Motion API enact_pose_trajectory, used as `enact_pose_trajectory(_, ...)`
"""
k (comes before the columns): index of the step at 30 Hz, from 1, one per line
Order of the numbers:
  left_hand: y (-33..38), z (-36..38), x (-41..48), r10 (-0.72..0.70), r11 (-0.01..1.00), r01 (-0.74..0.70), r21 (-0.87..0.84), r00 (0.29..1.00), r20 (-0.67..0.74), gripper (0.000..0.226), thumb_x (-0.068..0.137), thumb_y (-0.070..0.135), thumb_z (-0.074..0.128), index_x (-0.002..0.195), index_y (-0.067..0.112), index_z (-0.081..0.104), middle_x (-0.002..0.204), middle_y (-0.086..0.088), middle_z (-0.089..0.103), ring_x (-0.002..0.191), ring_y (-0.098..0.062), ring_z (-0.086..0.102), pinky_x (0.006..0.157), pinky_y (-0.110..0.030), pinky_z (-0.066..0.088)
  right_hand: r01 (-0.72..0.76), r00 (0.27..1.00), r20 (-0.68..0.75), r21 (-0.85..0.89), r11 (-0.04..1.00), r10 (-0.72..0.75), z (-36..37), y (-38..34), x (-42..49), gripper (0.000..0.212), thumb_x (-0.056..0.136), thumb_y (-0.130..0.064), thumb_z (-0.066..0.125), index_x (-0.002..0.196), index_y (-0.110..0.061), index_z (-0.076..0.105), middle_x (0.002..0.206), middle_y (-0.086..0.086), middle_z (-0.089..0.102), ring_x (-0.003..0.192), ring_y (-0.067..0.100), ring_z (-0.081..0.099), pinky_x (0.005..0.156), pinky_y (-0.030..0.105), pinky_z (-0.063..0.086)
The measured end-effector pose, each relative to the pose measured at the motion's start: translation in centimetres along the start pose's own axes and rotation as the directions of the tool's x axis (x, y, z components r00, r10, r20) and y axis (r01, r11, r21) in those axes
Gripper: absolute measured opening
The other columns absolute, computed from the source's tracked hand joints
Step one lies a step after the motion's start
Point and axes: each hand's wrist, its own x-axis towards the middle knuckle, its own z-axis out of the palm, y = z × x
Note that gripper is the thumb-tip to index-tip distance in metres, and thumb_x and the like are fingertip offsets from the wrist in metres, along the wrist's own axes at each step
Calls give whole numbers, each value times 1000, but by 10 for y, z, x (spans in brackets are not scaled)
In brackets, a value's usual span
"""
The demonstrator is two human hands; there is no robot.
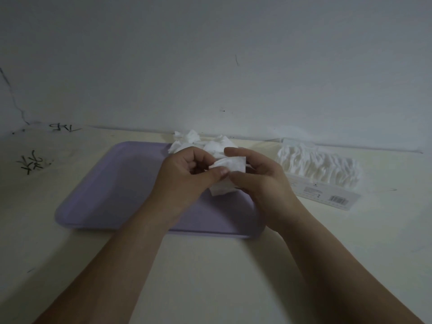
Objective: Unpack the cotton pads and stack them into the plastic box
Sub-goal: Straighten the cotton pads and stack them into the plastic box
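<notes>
Lilac tray (pixel 112 183); white cotton pads (pixel 230 166); cream table (pixel 210 265).

Two hands and two forearms are all that shows of the person. The left hand (pixel 187 174) and right hand (pixel 261 181) are bare, with plain fingers. The left thumbnail (pixel 223 171) is short, pale and rounded. The left forearm (pixel 117 265) and right forearm (pixel 339 265) are bare from wrist to the bottom edge of the view, smooth, slim at the wrist and broader nearer the camera. Dim light shadows both; the left knuckles show as faint ridges.
</notes>
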Motion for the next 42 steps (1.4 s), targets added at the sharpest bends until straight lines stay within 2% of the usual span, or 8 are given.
enact_pose_trajectory(3, -2, 1, 1, -4, 999, 5, 39, 1000, -28, 24, 75, 9, 92, 82, 21, 72, 90, -18, 74, 79, -18, 66, 81, -38, 55, 75, 997, -30, -72, 995, -77, 1, 2, -1, 37, 81, 1, 71, 108, -24, 80, 110, 16, 79, 109, 35, 74, 98, 49, 59)
enact_pose_trajectory(8, -4, 1, 3, -101, 989, 95, 110, 994, 47, 63, 75, 17, 94, 130, 23, 63, 83, -7, 73, 81, -25, 71, 84, -35, 58, 120, 993, -2, -76, 990, -120, 2, 1, 2, 60, 75, 6, 59, 127, -23, 66, 121, 11, 73, 113, 32, 70, 100, 47, 55)
enact_pose_trajectory(11, 0, 3, -2, -42, 995, 29, 96, 989, 142, 39, 81, 14, 88, 117, 21, 74, 101, -14, 79, 100, -36, 75, 95, -48, 58, 103, 995, 26, -90, 991, -101, 3, 3, 2, 71, 72, 9, 54, 135, -24, 61, 129, 15, 68, 124, 34, 65, 105, 47, 52)
enact_pose_trajectory(20, -3, 9, -7, 25, 963, -64, 260, 988, 150, 28, 86, 18, 83, 109, 30, 71, 87, 5, 78, 78, -11, 72, 71, -36, 56, -77, 997, -25, -88, 993, 75, 7, 2, 1, 88, 58, 1, 53, 142, -25, 55, 140, -1, 63, 128, 19, 63, 107, 40, 55)
enact_pose_trajectory(25, -6, 14, -15, 111, 698, -197, 688, 980, 167, 31, 81, 43, 76, 107, 37, 62, 82, 11, 70, 78, -15, 66, 68, -39, 56, -91, 995, 35, -168, 982, 98, 9, 2, -3, 91, 56, 1, 46, 142, -28, 55, 132, -10, 62, 124, 16, 64, 101, 41, 55)
enact_pose_trajectory(31, -8, 13, -11, 171, 818, -175, 548, 983, 59, 24, 80, 41, 83, 94, 31, 65, 72, 12, 68, 68, -10, 64, 63, -37, 54, -62, 997, -35, -18, 998, 62, 7, -6, -1, 77, 61, 2, 57, 137, -11, 61, 127, 14, 72, 121, 27, 69, 106, 39, 54)
enact_pose_trajectory(38, -1, 28, -7, 179, 911, -218, 351, 974, 140, 11, 94, 23, 72, 97, 31, 66, 69, -5, 62, 61, -18, 55, 62, -40, 47, -89, 994, -68, -36, 995, 86, 0, -40, 0, 35, 58, -3, 57, 84, -17, 76, 88, 11, 71, 91, 26, 66, 84, 39, 49)
enact_pose_trajectory(42, 15, 48, 11, 169, 904, -218, 367, 972, 162, 10, 94, 27, 74, 96, 32, 65, 75, -3, 70, 65, -20, 60, 65, -40, 50, -95, 995, -52, -150, 984, 88, -16, -53, -1, 32, 80, 0, 52, 107, -13, 66, 97, 6, 69, 95, 21, 65, 83, 34, 51)
